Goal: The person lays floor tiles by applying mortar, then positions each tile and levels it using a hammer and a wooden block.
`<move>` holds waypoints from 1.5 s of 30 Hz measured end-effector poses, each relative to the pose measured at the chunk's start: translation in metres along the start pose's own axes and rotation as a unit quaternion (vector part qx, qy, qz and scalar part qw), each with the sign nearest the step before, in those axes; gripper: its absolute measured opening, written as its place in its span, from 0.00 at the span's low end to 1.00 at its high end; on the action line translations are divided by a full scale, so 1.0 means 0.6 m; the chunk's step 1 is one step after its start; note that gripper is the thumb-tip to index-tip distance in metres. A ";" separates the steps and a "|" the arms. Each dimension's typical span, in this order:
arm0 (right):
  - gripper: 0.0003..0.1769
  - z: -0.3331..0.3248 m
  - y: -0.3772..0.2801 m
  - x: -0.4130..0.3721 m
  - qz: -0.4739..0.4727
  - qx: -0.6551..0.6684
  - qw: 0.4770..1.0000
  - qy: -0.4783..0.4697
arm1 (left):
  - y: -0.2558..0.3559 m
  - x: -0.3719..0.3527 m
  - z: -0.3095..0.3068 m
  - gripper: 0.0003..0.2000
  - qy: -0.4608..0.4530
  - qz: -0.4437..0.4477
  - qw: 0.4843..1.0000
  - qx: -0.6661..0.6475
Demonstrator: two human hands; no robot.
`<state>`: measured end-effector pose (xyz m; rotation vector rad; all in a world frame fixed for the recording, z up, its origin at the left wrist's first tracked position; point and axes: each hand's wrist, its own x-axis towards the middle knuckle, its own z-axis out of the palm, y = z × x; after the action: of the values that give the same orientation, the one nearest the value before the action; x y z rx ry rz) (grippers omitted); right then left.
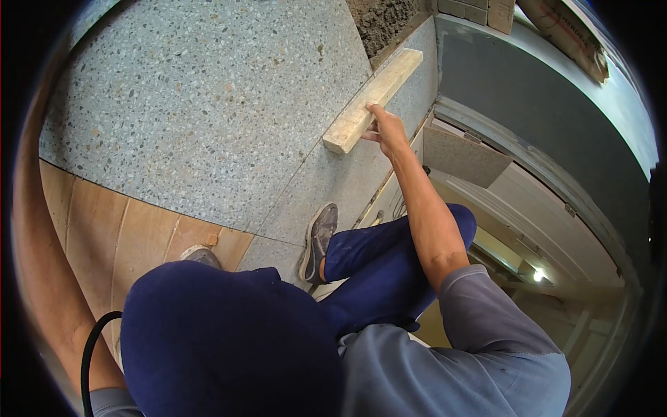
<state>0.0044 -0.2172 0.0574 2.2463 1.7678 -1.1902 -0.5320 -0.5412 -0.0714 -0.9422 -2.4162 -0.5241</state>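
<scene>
My right hand (387,130) is closed around the near half of a pale wooden batten (379,94), thumb on its upper face and fingers along its right side. The batten lies aslant near the joint between a large speckled terrazzo tile (208,104) and a narrower grey tile strip (333,177). Along the left edge of the view my left forearm (45,278) reaches forward beside the large tile. The left hand itself cannot be made out at the dark rim of the picture.
Rough mortar (382,28) shows beyond the large tile. Wood-look tiles (97,229) cover the floor at left, with a small orange-brown chip (211,239) on them. To the right stand a dark grey panel (535,97) and a pale door frame (535,208). A paper sack (566,35) lies at top right.
</scene>
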 end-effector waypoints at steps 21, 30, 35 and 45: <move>0.33 0.001 -0.015 0.002 -0.007 -0.022 0.999 0.045 | 0.009 0.011 0.017 0.26 -0.010 -0.010 0.994 0.112; 0.30 0.015 -0.015 0.012 -0.030 -0.025 0.998 0.053 | 0.026 0.011 -0.027 0.27 0.000 -0.025 0.999 -0.031; 0.28 0.017 -0.018 0.026 -0.040 -0.002 0.997 0.071 | 0.022 0.009 -0.033 0.28 -0.028 -0.061 0.995 -0.070; 0.27 0.023 -0.022 0.032 -0.052 -0.008 0.993 0.109 | 0.039 0.003 -0.026 0.27 -0.016 -0.038 0.999 0.020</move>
<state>-0.0131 -0.2035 0.0419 2.3829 1.9851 -0.9723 -0.5117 -0.5320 -0.0535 -0.8522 -2.4889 -0.4901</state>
